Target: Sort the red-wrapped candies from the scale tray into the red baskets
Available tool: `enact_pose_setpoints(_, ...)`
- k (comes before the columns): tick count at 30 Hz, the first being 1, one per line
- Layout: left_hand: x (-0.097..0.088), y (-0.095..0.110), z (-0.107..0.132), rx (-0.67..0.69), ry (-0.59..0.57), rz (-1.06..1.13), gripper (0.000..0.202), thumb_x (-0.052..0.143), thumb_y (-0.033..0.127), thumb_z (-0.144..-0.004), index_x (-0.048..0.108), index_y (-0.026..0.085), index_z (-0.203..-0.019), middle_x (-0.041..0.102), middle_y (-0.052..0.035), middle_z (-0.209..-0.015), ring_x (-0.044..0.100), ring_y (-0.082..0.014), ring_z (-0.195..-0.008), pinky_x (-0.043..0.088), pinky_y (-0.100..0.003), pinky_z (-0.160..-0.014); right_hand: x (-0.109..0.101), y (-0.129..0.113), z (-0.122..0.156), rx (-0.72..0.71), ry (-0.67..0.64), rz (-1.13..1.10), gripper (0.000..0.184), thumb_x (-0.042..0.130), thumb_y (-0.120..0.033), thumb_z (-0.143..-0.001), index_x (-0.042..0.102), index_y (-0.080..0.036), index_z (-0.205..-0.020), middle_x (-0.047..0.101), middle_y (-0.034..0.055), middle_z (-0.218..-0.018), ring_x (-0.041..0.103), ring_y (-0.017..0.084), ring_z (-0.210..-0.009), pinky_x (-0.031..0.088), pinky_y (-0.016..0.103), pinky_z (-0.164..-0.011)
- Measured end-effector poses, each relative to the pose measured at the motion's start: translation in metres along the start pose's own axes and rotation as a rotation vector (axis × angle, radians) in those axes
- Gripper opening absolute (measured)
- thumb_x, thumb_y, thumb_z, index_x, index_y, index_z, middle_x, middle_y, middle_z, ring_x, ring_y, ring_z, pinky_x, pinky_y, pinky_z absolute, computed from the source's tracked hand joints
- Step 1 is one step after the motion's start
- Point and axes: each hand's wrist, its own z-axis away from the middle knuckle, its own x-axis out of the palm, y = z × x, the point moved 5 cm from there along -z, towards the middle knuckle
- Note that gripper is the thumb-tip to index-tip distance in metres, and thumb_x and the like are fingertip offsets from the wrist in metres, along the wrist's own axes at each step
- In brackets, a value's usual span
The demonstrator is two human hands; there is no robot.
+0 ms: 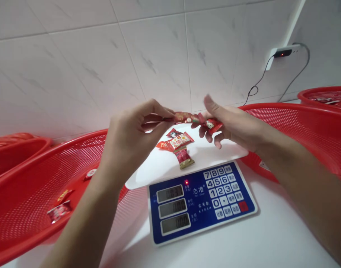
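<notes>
Pinching a red packet (184, 117), left hand (128, 128) leaves the tray's (159, 169) front edge bare.

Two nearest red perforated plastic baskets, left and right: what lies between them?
In the head view, a blue-panelled electronic scale, its white plate holding small, mostly red wrapped packets, with the left hand and right hand above it.

Two hands (128, 130), one scale (200, 199), baskets (71, 154) — four
</notes>
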Motion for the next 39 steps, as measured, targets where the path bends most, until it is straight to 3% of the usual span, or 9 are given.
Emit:
enact_pose_setpoints(4,0.006,-0.006,-0.003,0.009,-0.150,-0.022,0.009,0.075,0.030,-0.084,0.076,0.022,-0.082,0.079,-0.0045,-0.112,0.073,-0.0214,-0.107,0.059,-0.032,-0.095,0.007,0.002,-0.002,0.005,0.030,0.151,0.022,0.064,-0.028,-0.099,0.070,-0.014,-0.082,0.059,0.0021,-0.069,0.054,0.009,-0.059,0.043,0.018,-0.044)
enact_pose_setpoints(7,0.004,-0.021,-0.006,-0.103,-0.177,-0.167,0.016,0.070,0.036,-0.086,0.080,0.024,-0.084,0.082,-0.0033,-0.092,0.075,-0.0219,-0.090,0.057,-0.032,-0.079,0.007,0.009,-0.006,0.053,0.034,0.337,0.023,0.062,-0.030,-0.099,0.071,-0.014,-0.084,0.060,0.0027,-0.070,0.050,0.009,-0.054,0.040,0.020,-0.043)
enact_pose_setpoints(10,0.002,-0.034,-0.007,-0.155,-0.262,-0.315,0.014,0.069,0.036,-0.084,0.081,0.029,-0.083,0.082,-0.0007,-0.089,0.075,-0.0219,-0.084,0.053,-0.030,-0.072,-0.005,0.007,-0.005,0.025,0.188,0.406,0.013,0.063,-0.023,-0.096,0.073,-0.015,-0.097,0.066,0.0054,-0.081,0.053,0.010,-0.057,0.041,0.021,-0.043)
enact_pose_setpoints(17,-0.012,-0.029,-0.008,-0.177,-0.160,-0.205,0.014,0.070,0.035,-0.082,0.080,0.028,-0.087,0.082,-0.0018,-0.089,0.076,-0.0214,-0.087,0.053,-0.028,-0.070,-0.009,-0.023,0.011,-0.129,0.309,0.067,0.023,0.050,-0.011,-0.102,0.061,-0.019,-0.121,0.066,0.0016,-0.082,0.054,0.009,-0.057,0.041,0.019,-0.044)
enact_pose_setpoints(20,-0.013,-0.026,-0.006,-0.191,-0.155,-0.199,0.013,0.071,0.035,-0.082,0.080,0.027,-0.088,0.082,-0.0013,-0.090,0.076,-0.0212,-0.089,0.052,-0.027,-0.067,-0.007,-0.026,0.013,-0.139,0.331,0.060,0.013,0.053,-0.015,-0.103,0.057,-0.021,-0.113,0.064,0.0000,-0.079,0.052,0.009,-0.053,0.039,0.019,-0.043)
enact_pose_setpoints(22,-0.012,-0.026,-0.006,-0.179,-0.167,-0.209,0.012,0.071,0.036,-0.083,0.080,0.028,-0.088,0.082,-0.0006,-0.091,0.076,-0.0209,-0.090,0.052,-0.027,-0.068,-0.005,-0.024,0.012,-0.128,0.309,0.071,0.003,0.055,-0.019,-0.104,0.055,-0.020,-0.101,0.064,0.0009,-0.079,0.050,0.007,-0.051,0.037,0.020,-0.041)
enact_pose_setpoints(27,-0.010,-0.025,-0.006,-0.159,-0.186,-0.189,0.012,0.074,0.037,-0.085,0.080,0.027,-0.089,0.081,-0.0007,-0.090,0.075,-0.0198,-0.087,0.053,-0.026,-0.069,-0.001,-0.021,0.010,-0.121,0.219,0.099,0.019,0.057,-0.022,-0.104,0.055,-0.019,-0.085,0.062,0.0008,-0.075,0.044,0.005,-0.048,0.029,0.019,-0.037)
enact_pose_setpoints(33,0.010,-0.012,-0.001,-0.152,-0.289,0.071,0.030,0.074,0.047,-0.090,0.076,0.020,-0.104,0.079,-0.0035,-0.088,0.075,-0.0188,-0.082,0.057,-0.025,-0.066,0.023,-0.011,0.010,-0.051,-0.081,0.092,0.022,0.072,-0.036,-0.095,0.062,-0.018,-0.104,0.063,-0.0016,-0.066,0.043,0.006,-0.044,0.026,0.019,-0.037)
enact_pose_setpoints(39,0.021,-0.013,0.003,-0.179,-0.464,0.141,0.036,0.081,0.045,-0.085,0.074,0.019,-0.109,0.079,-0.0042,-0.086,0.073,-0.0184,-0.079,0.055,-0.025,-0.065,0.034,0.000,0.008,-0.055,-0.071,0.043,0.046,0.082,-0.029,-0.086,0.044,-0.021,-0.110,0.063,-0.0075,-0.060,0.046,0.006,-0.041,0.031,0.017,-0.038)
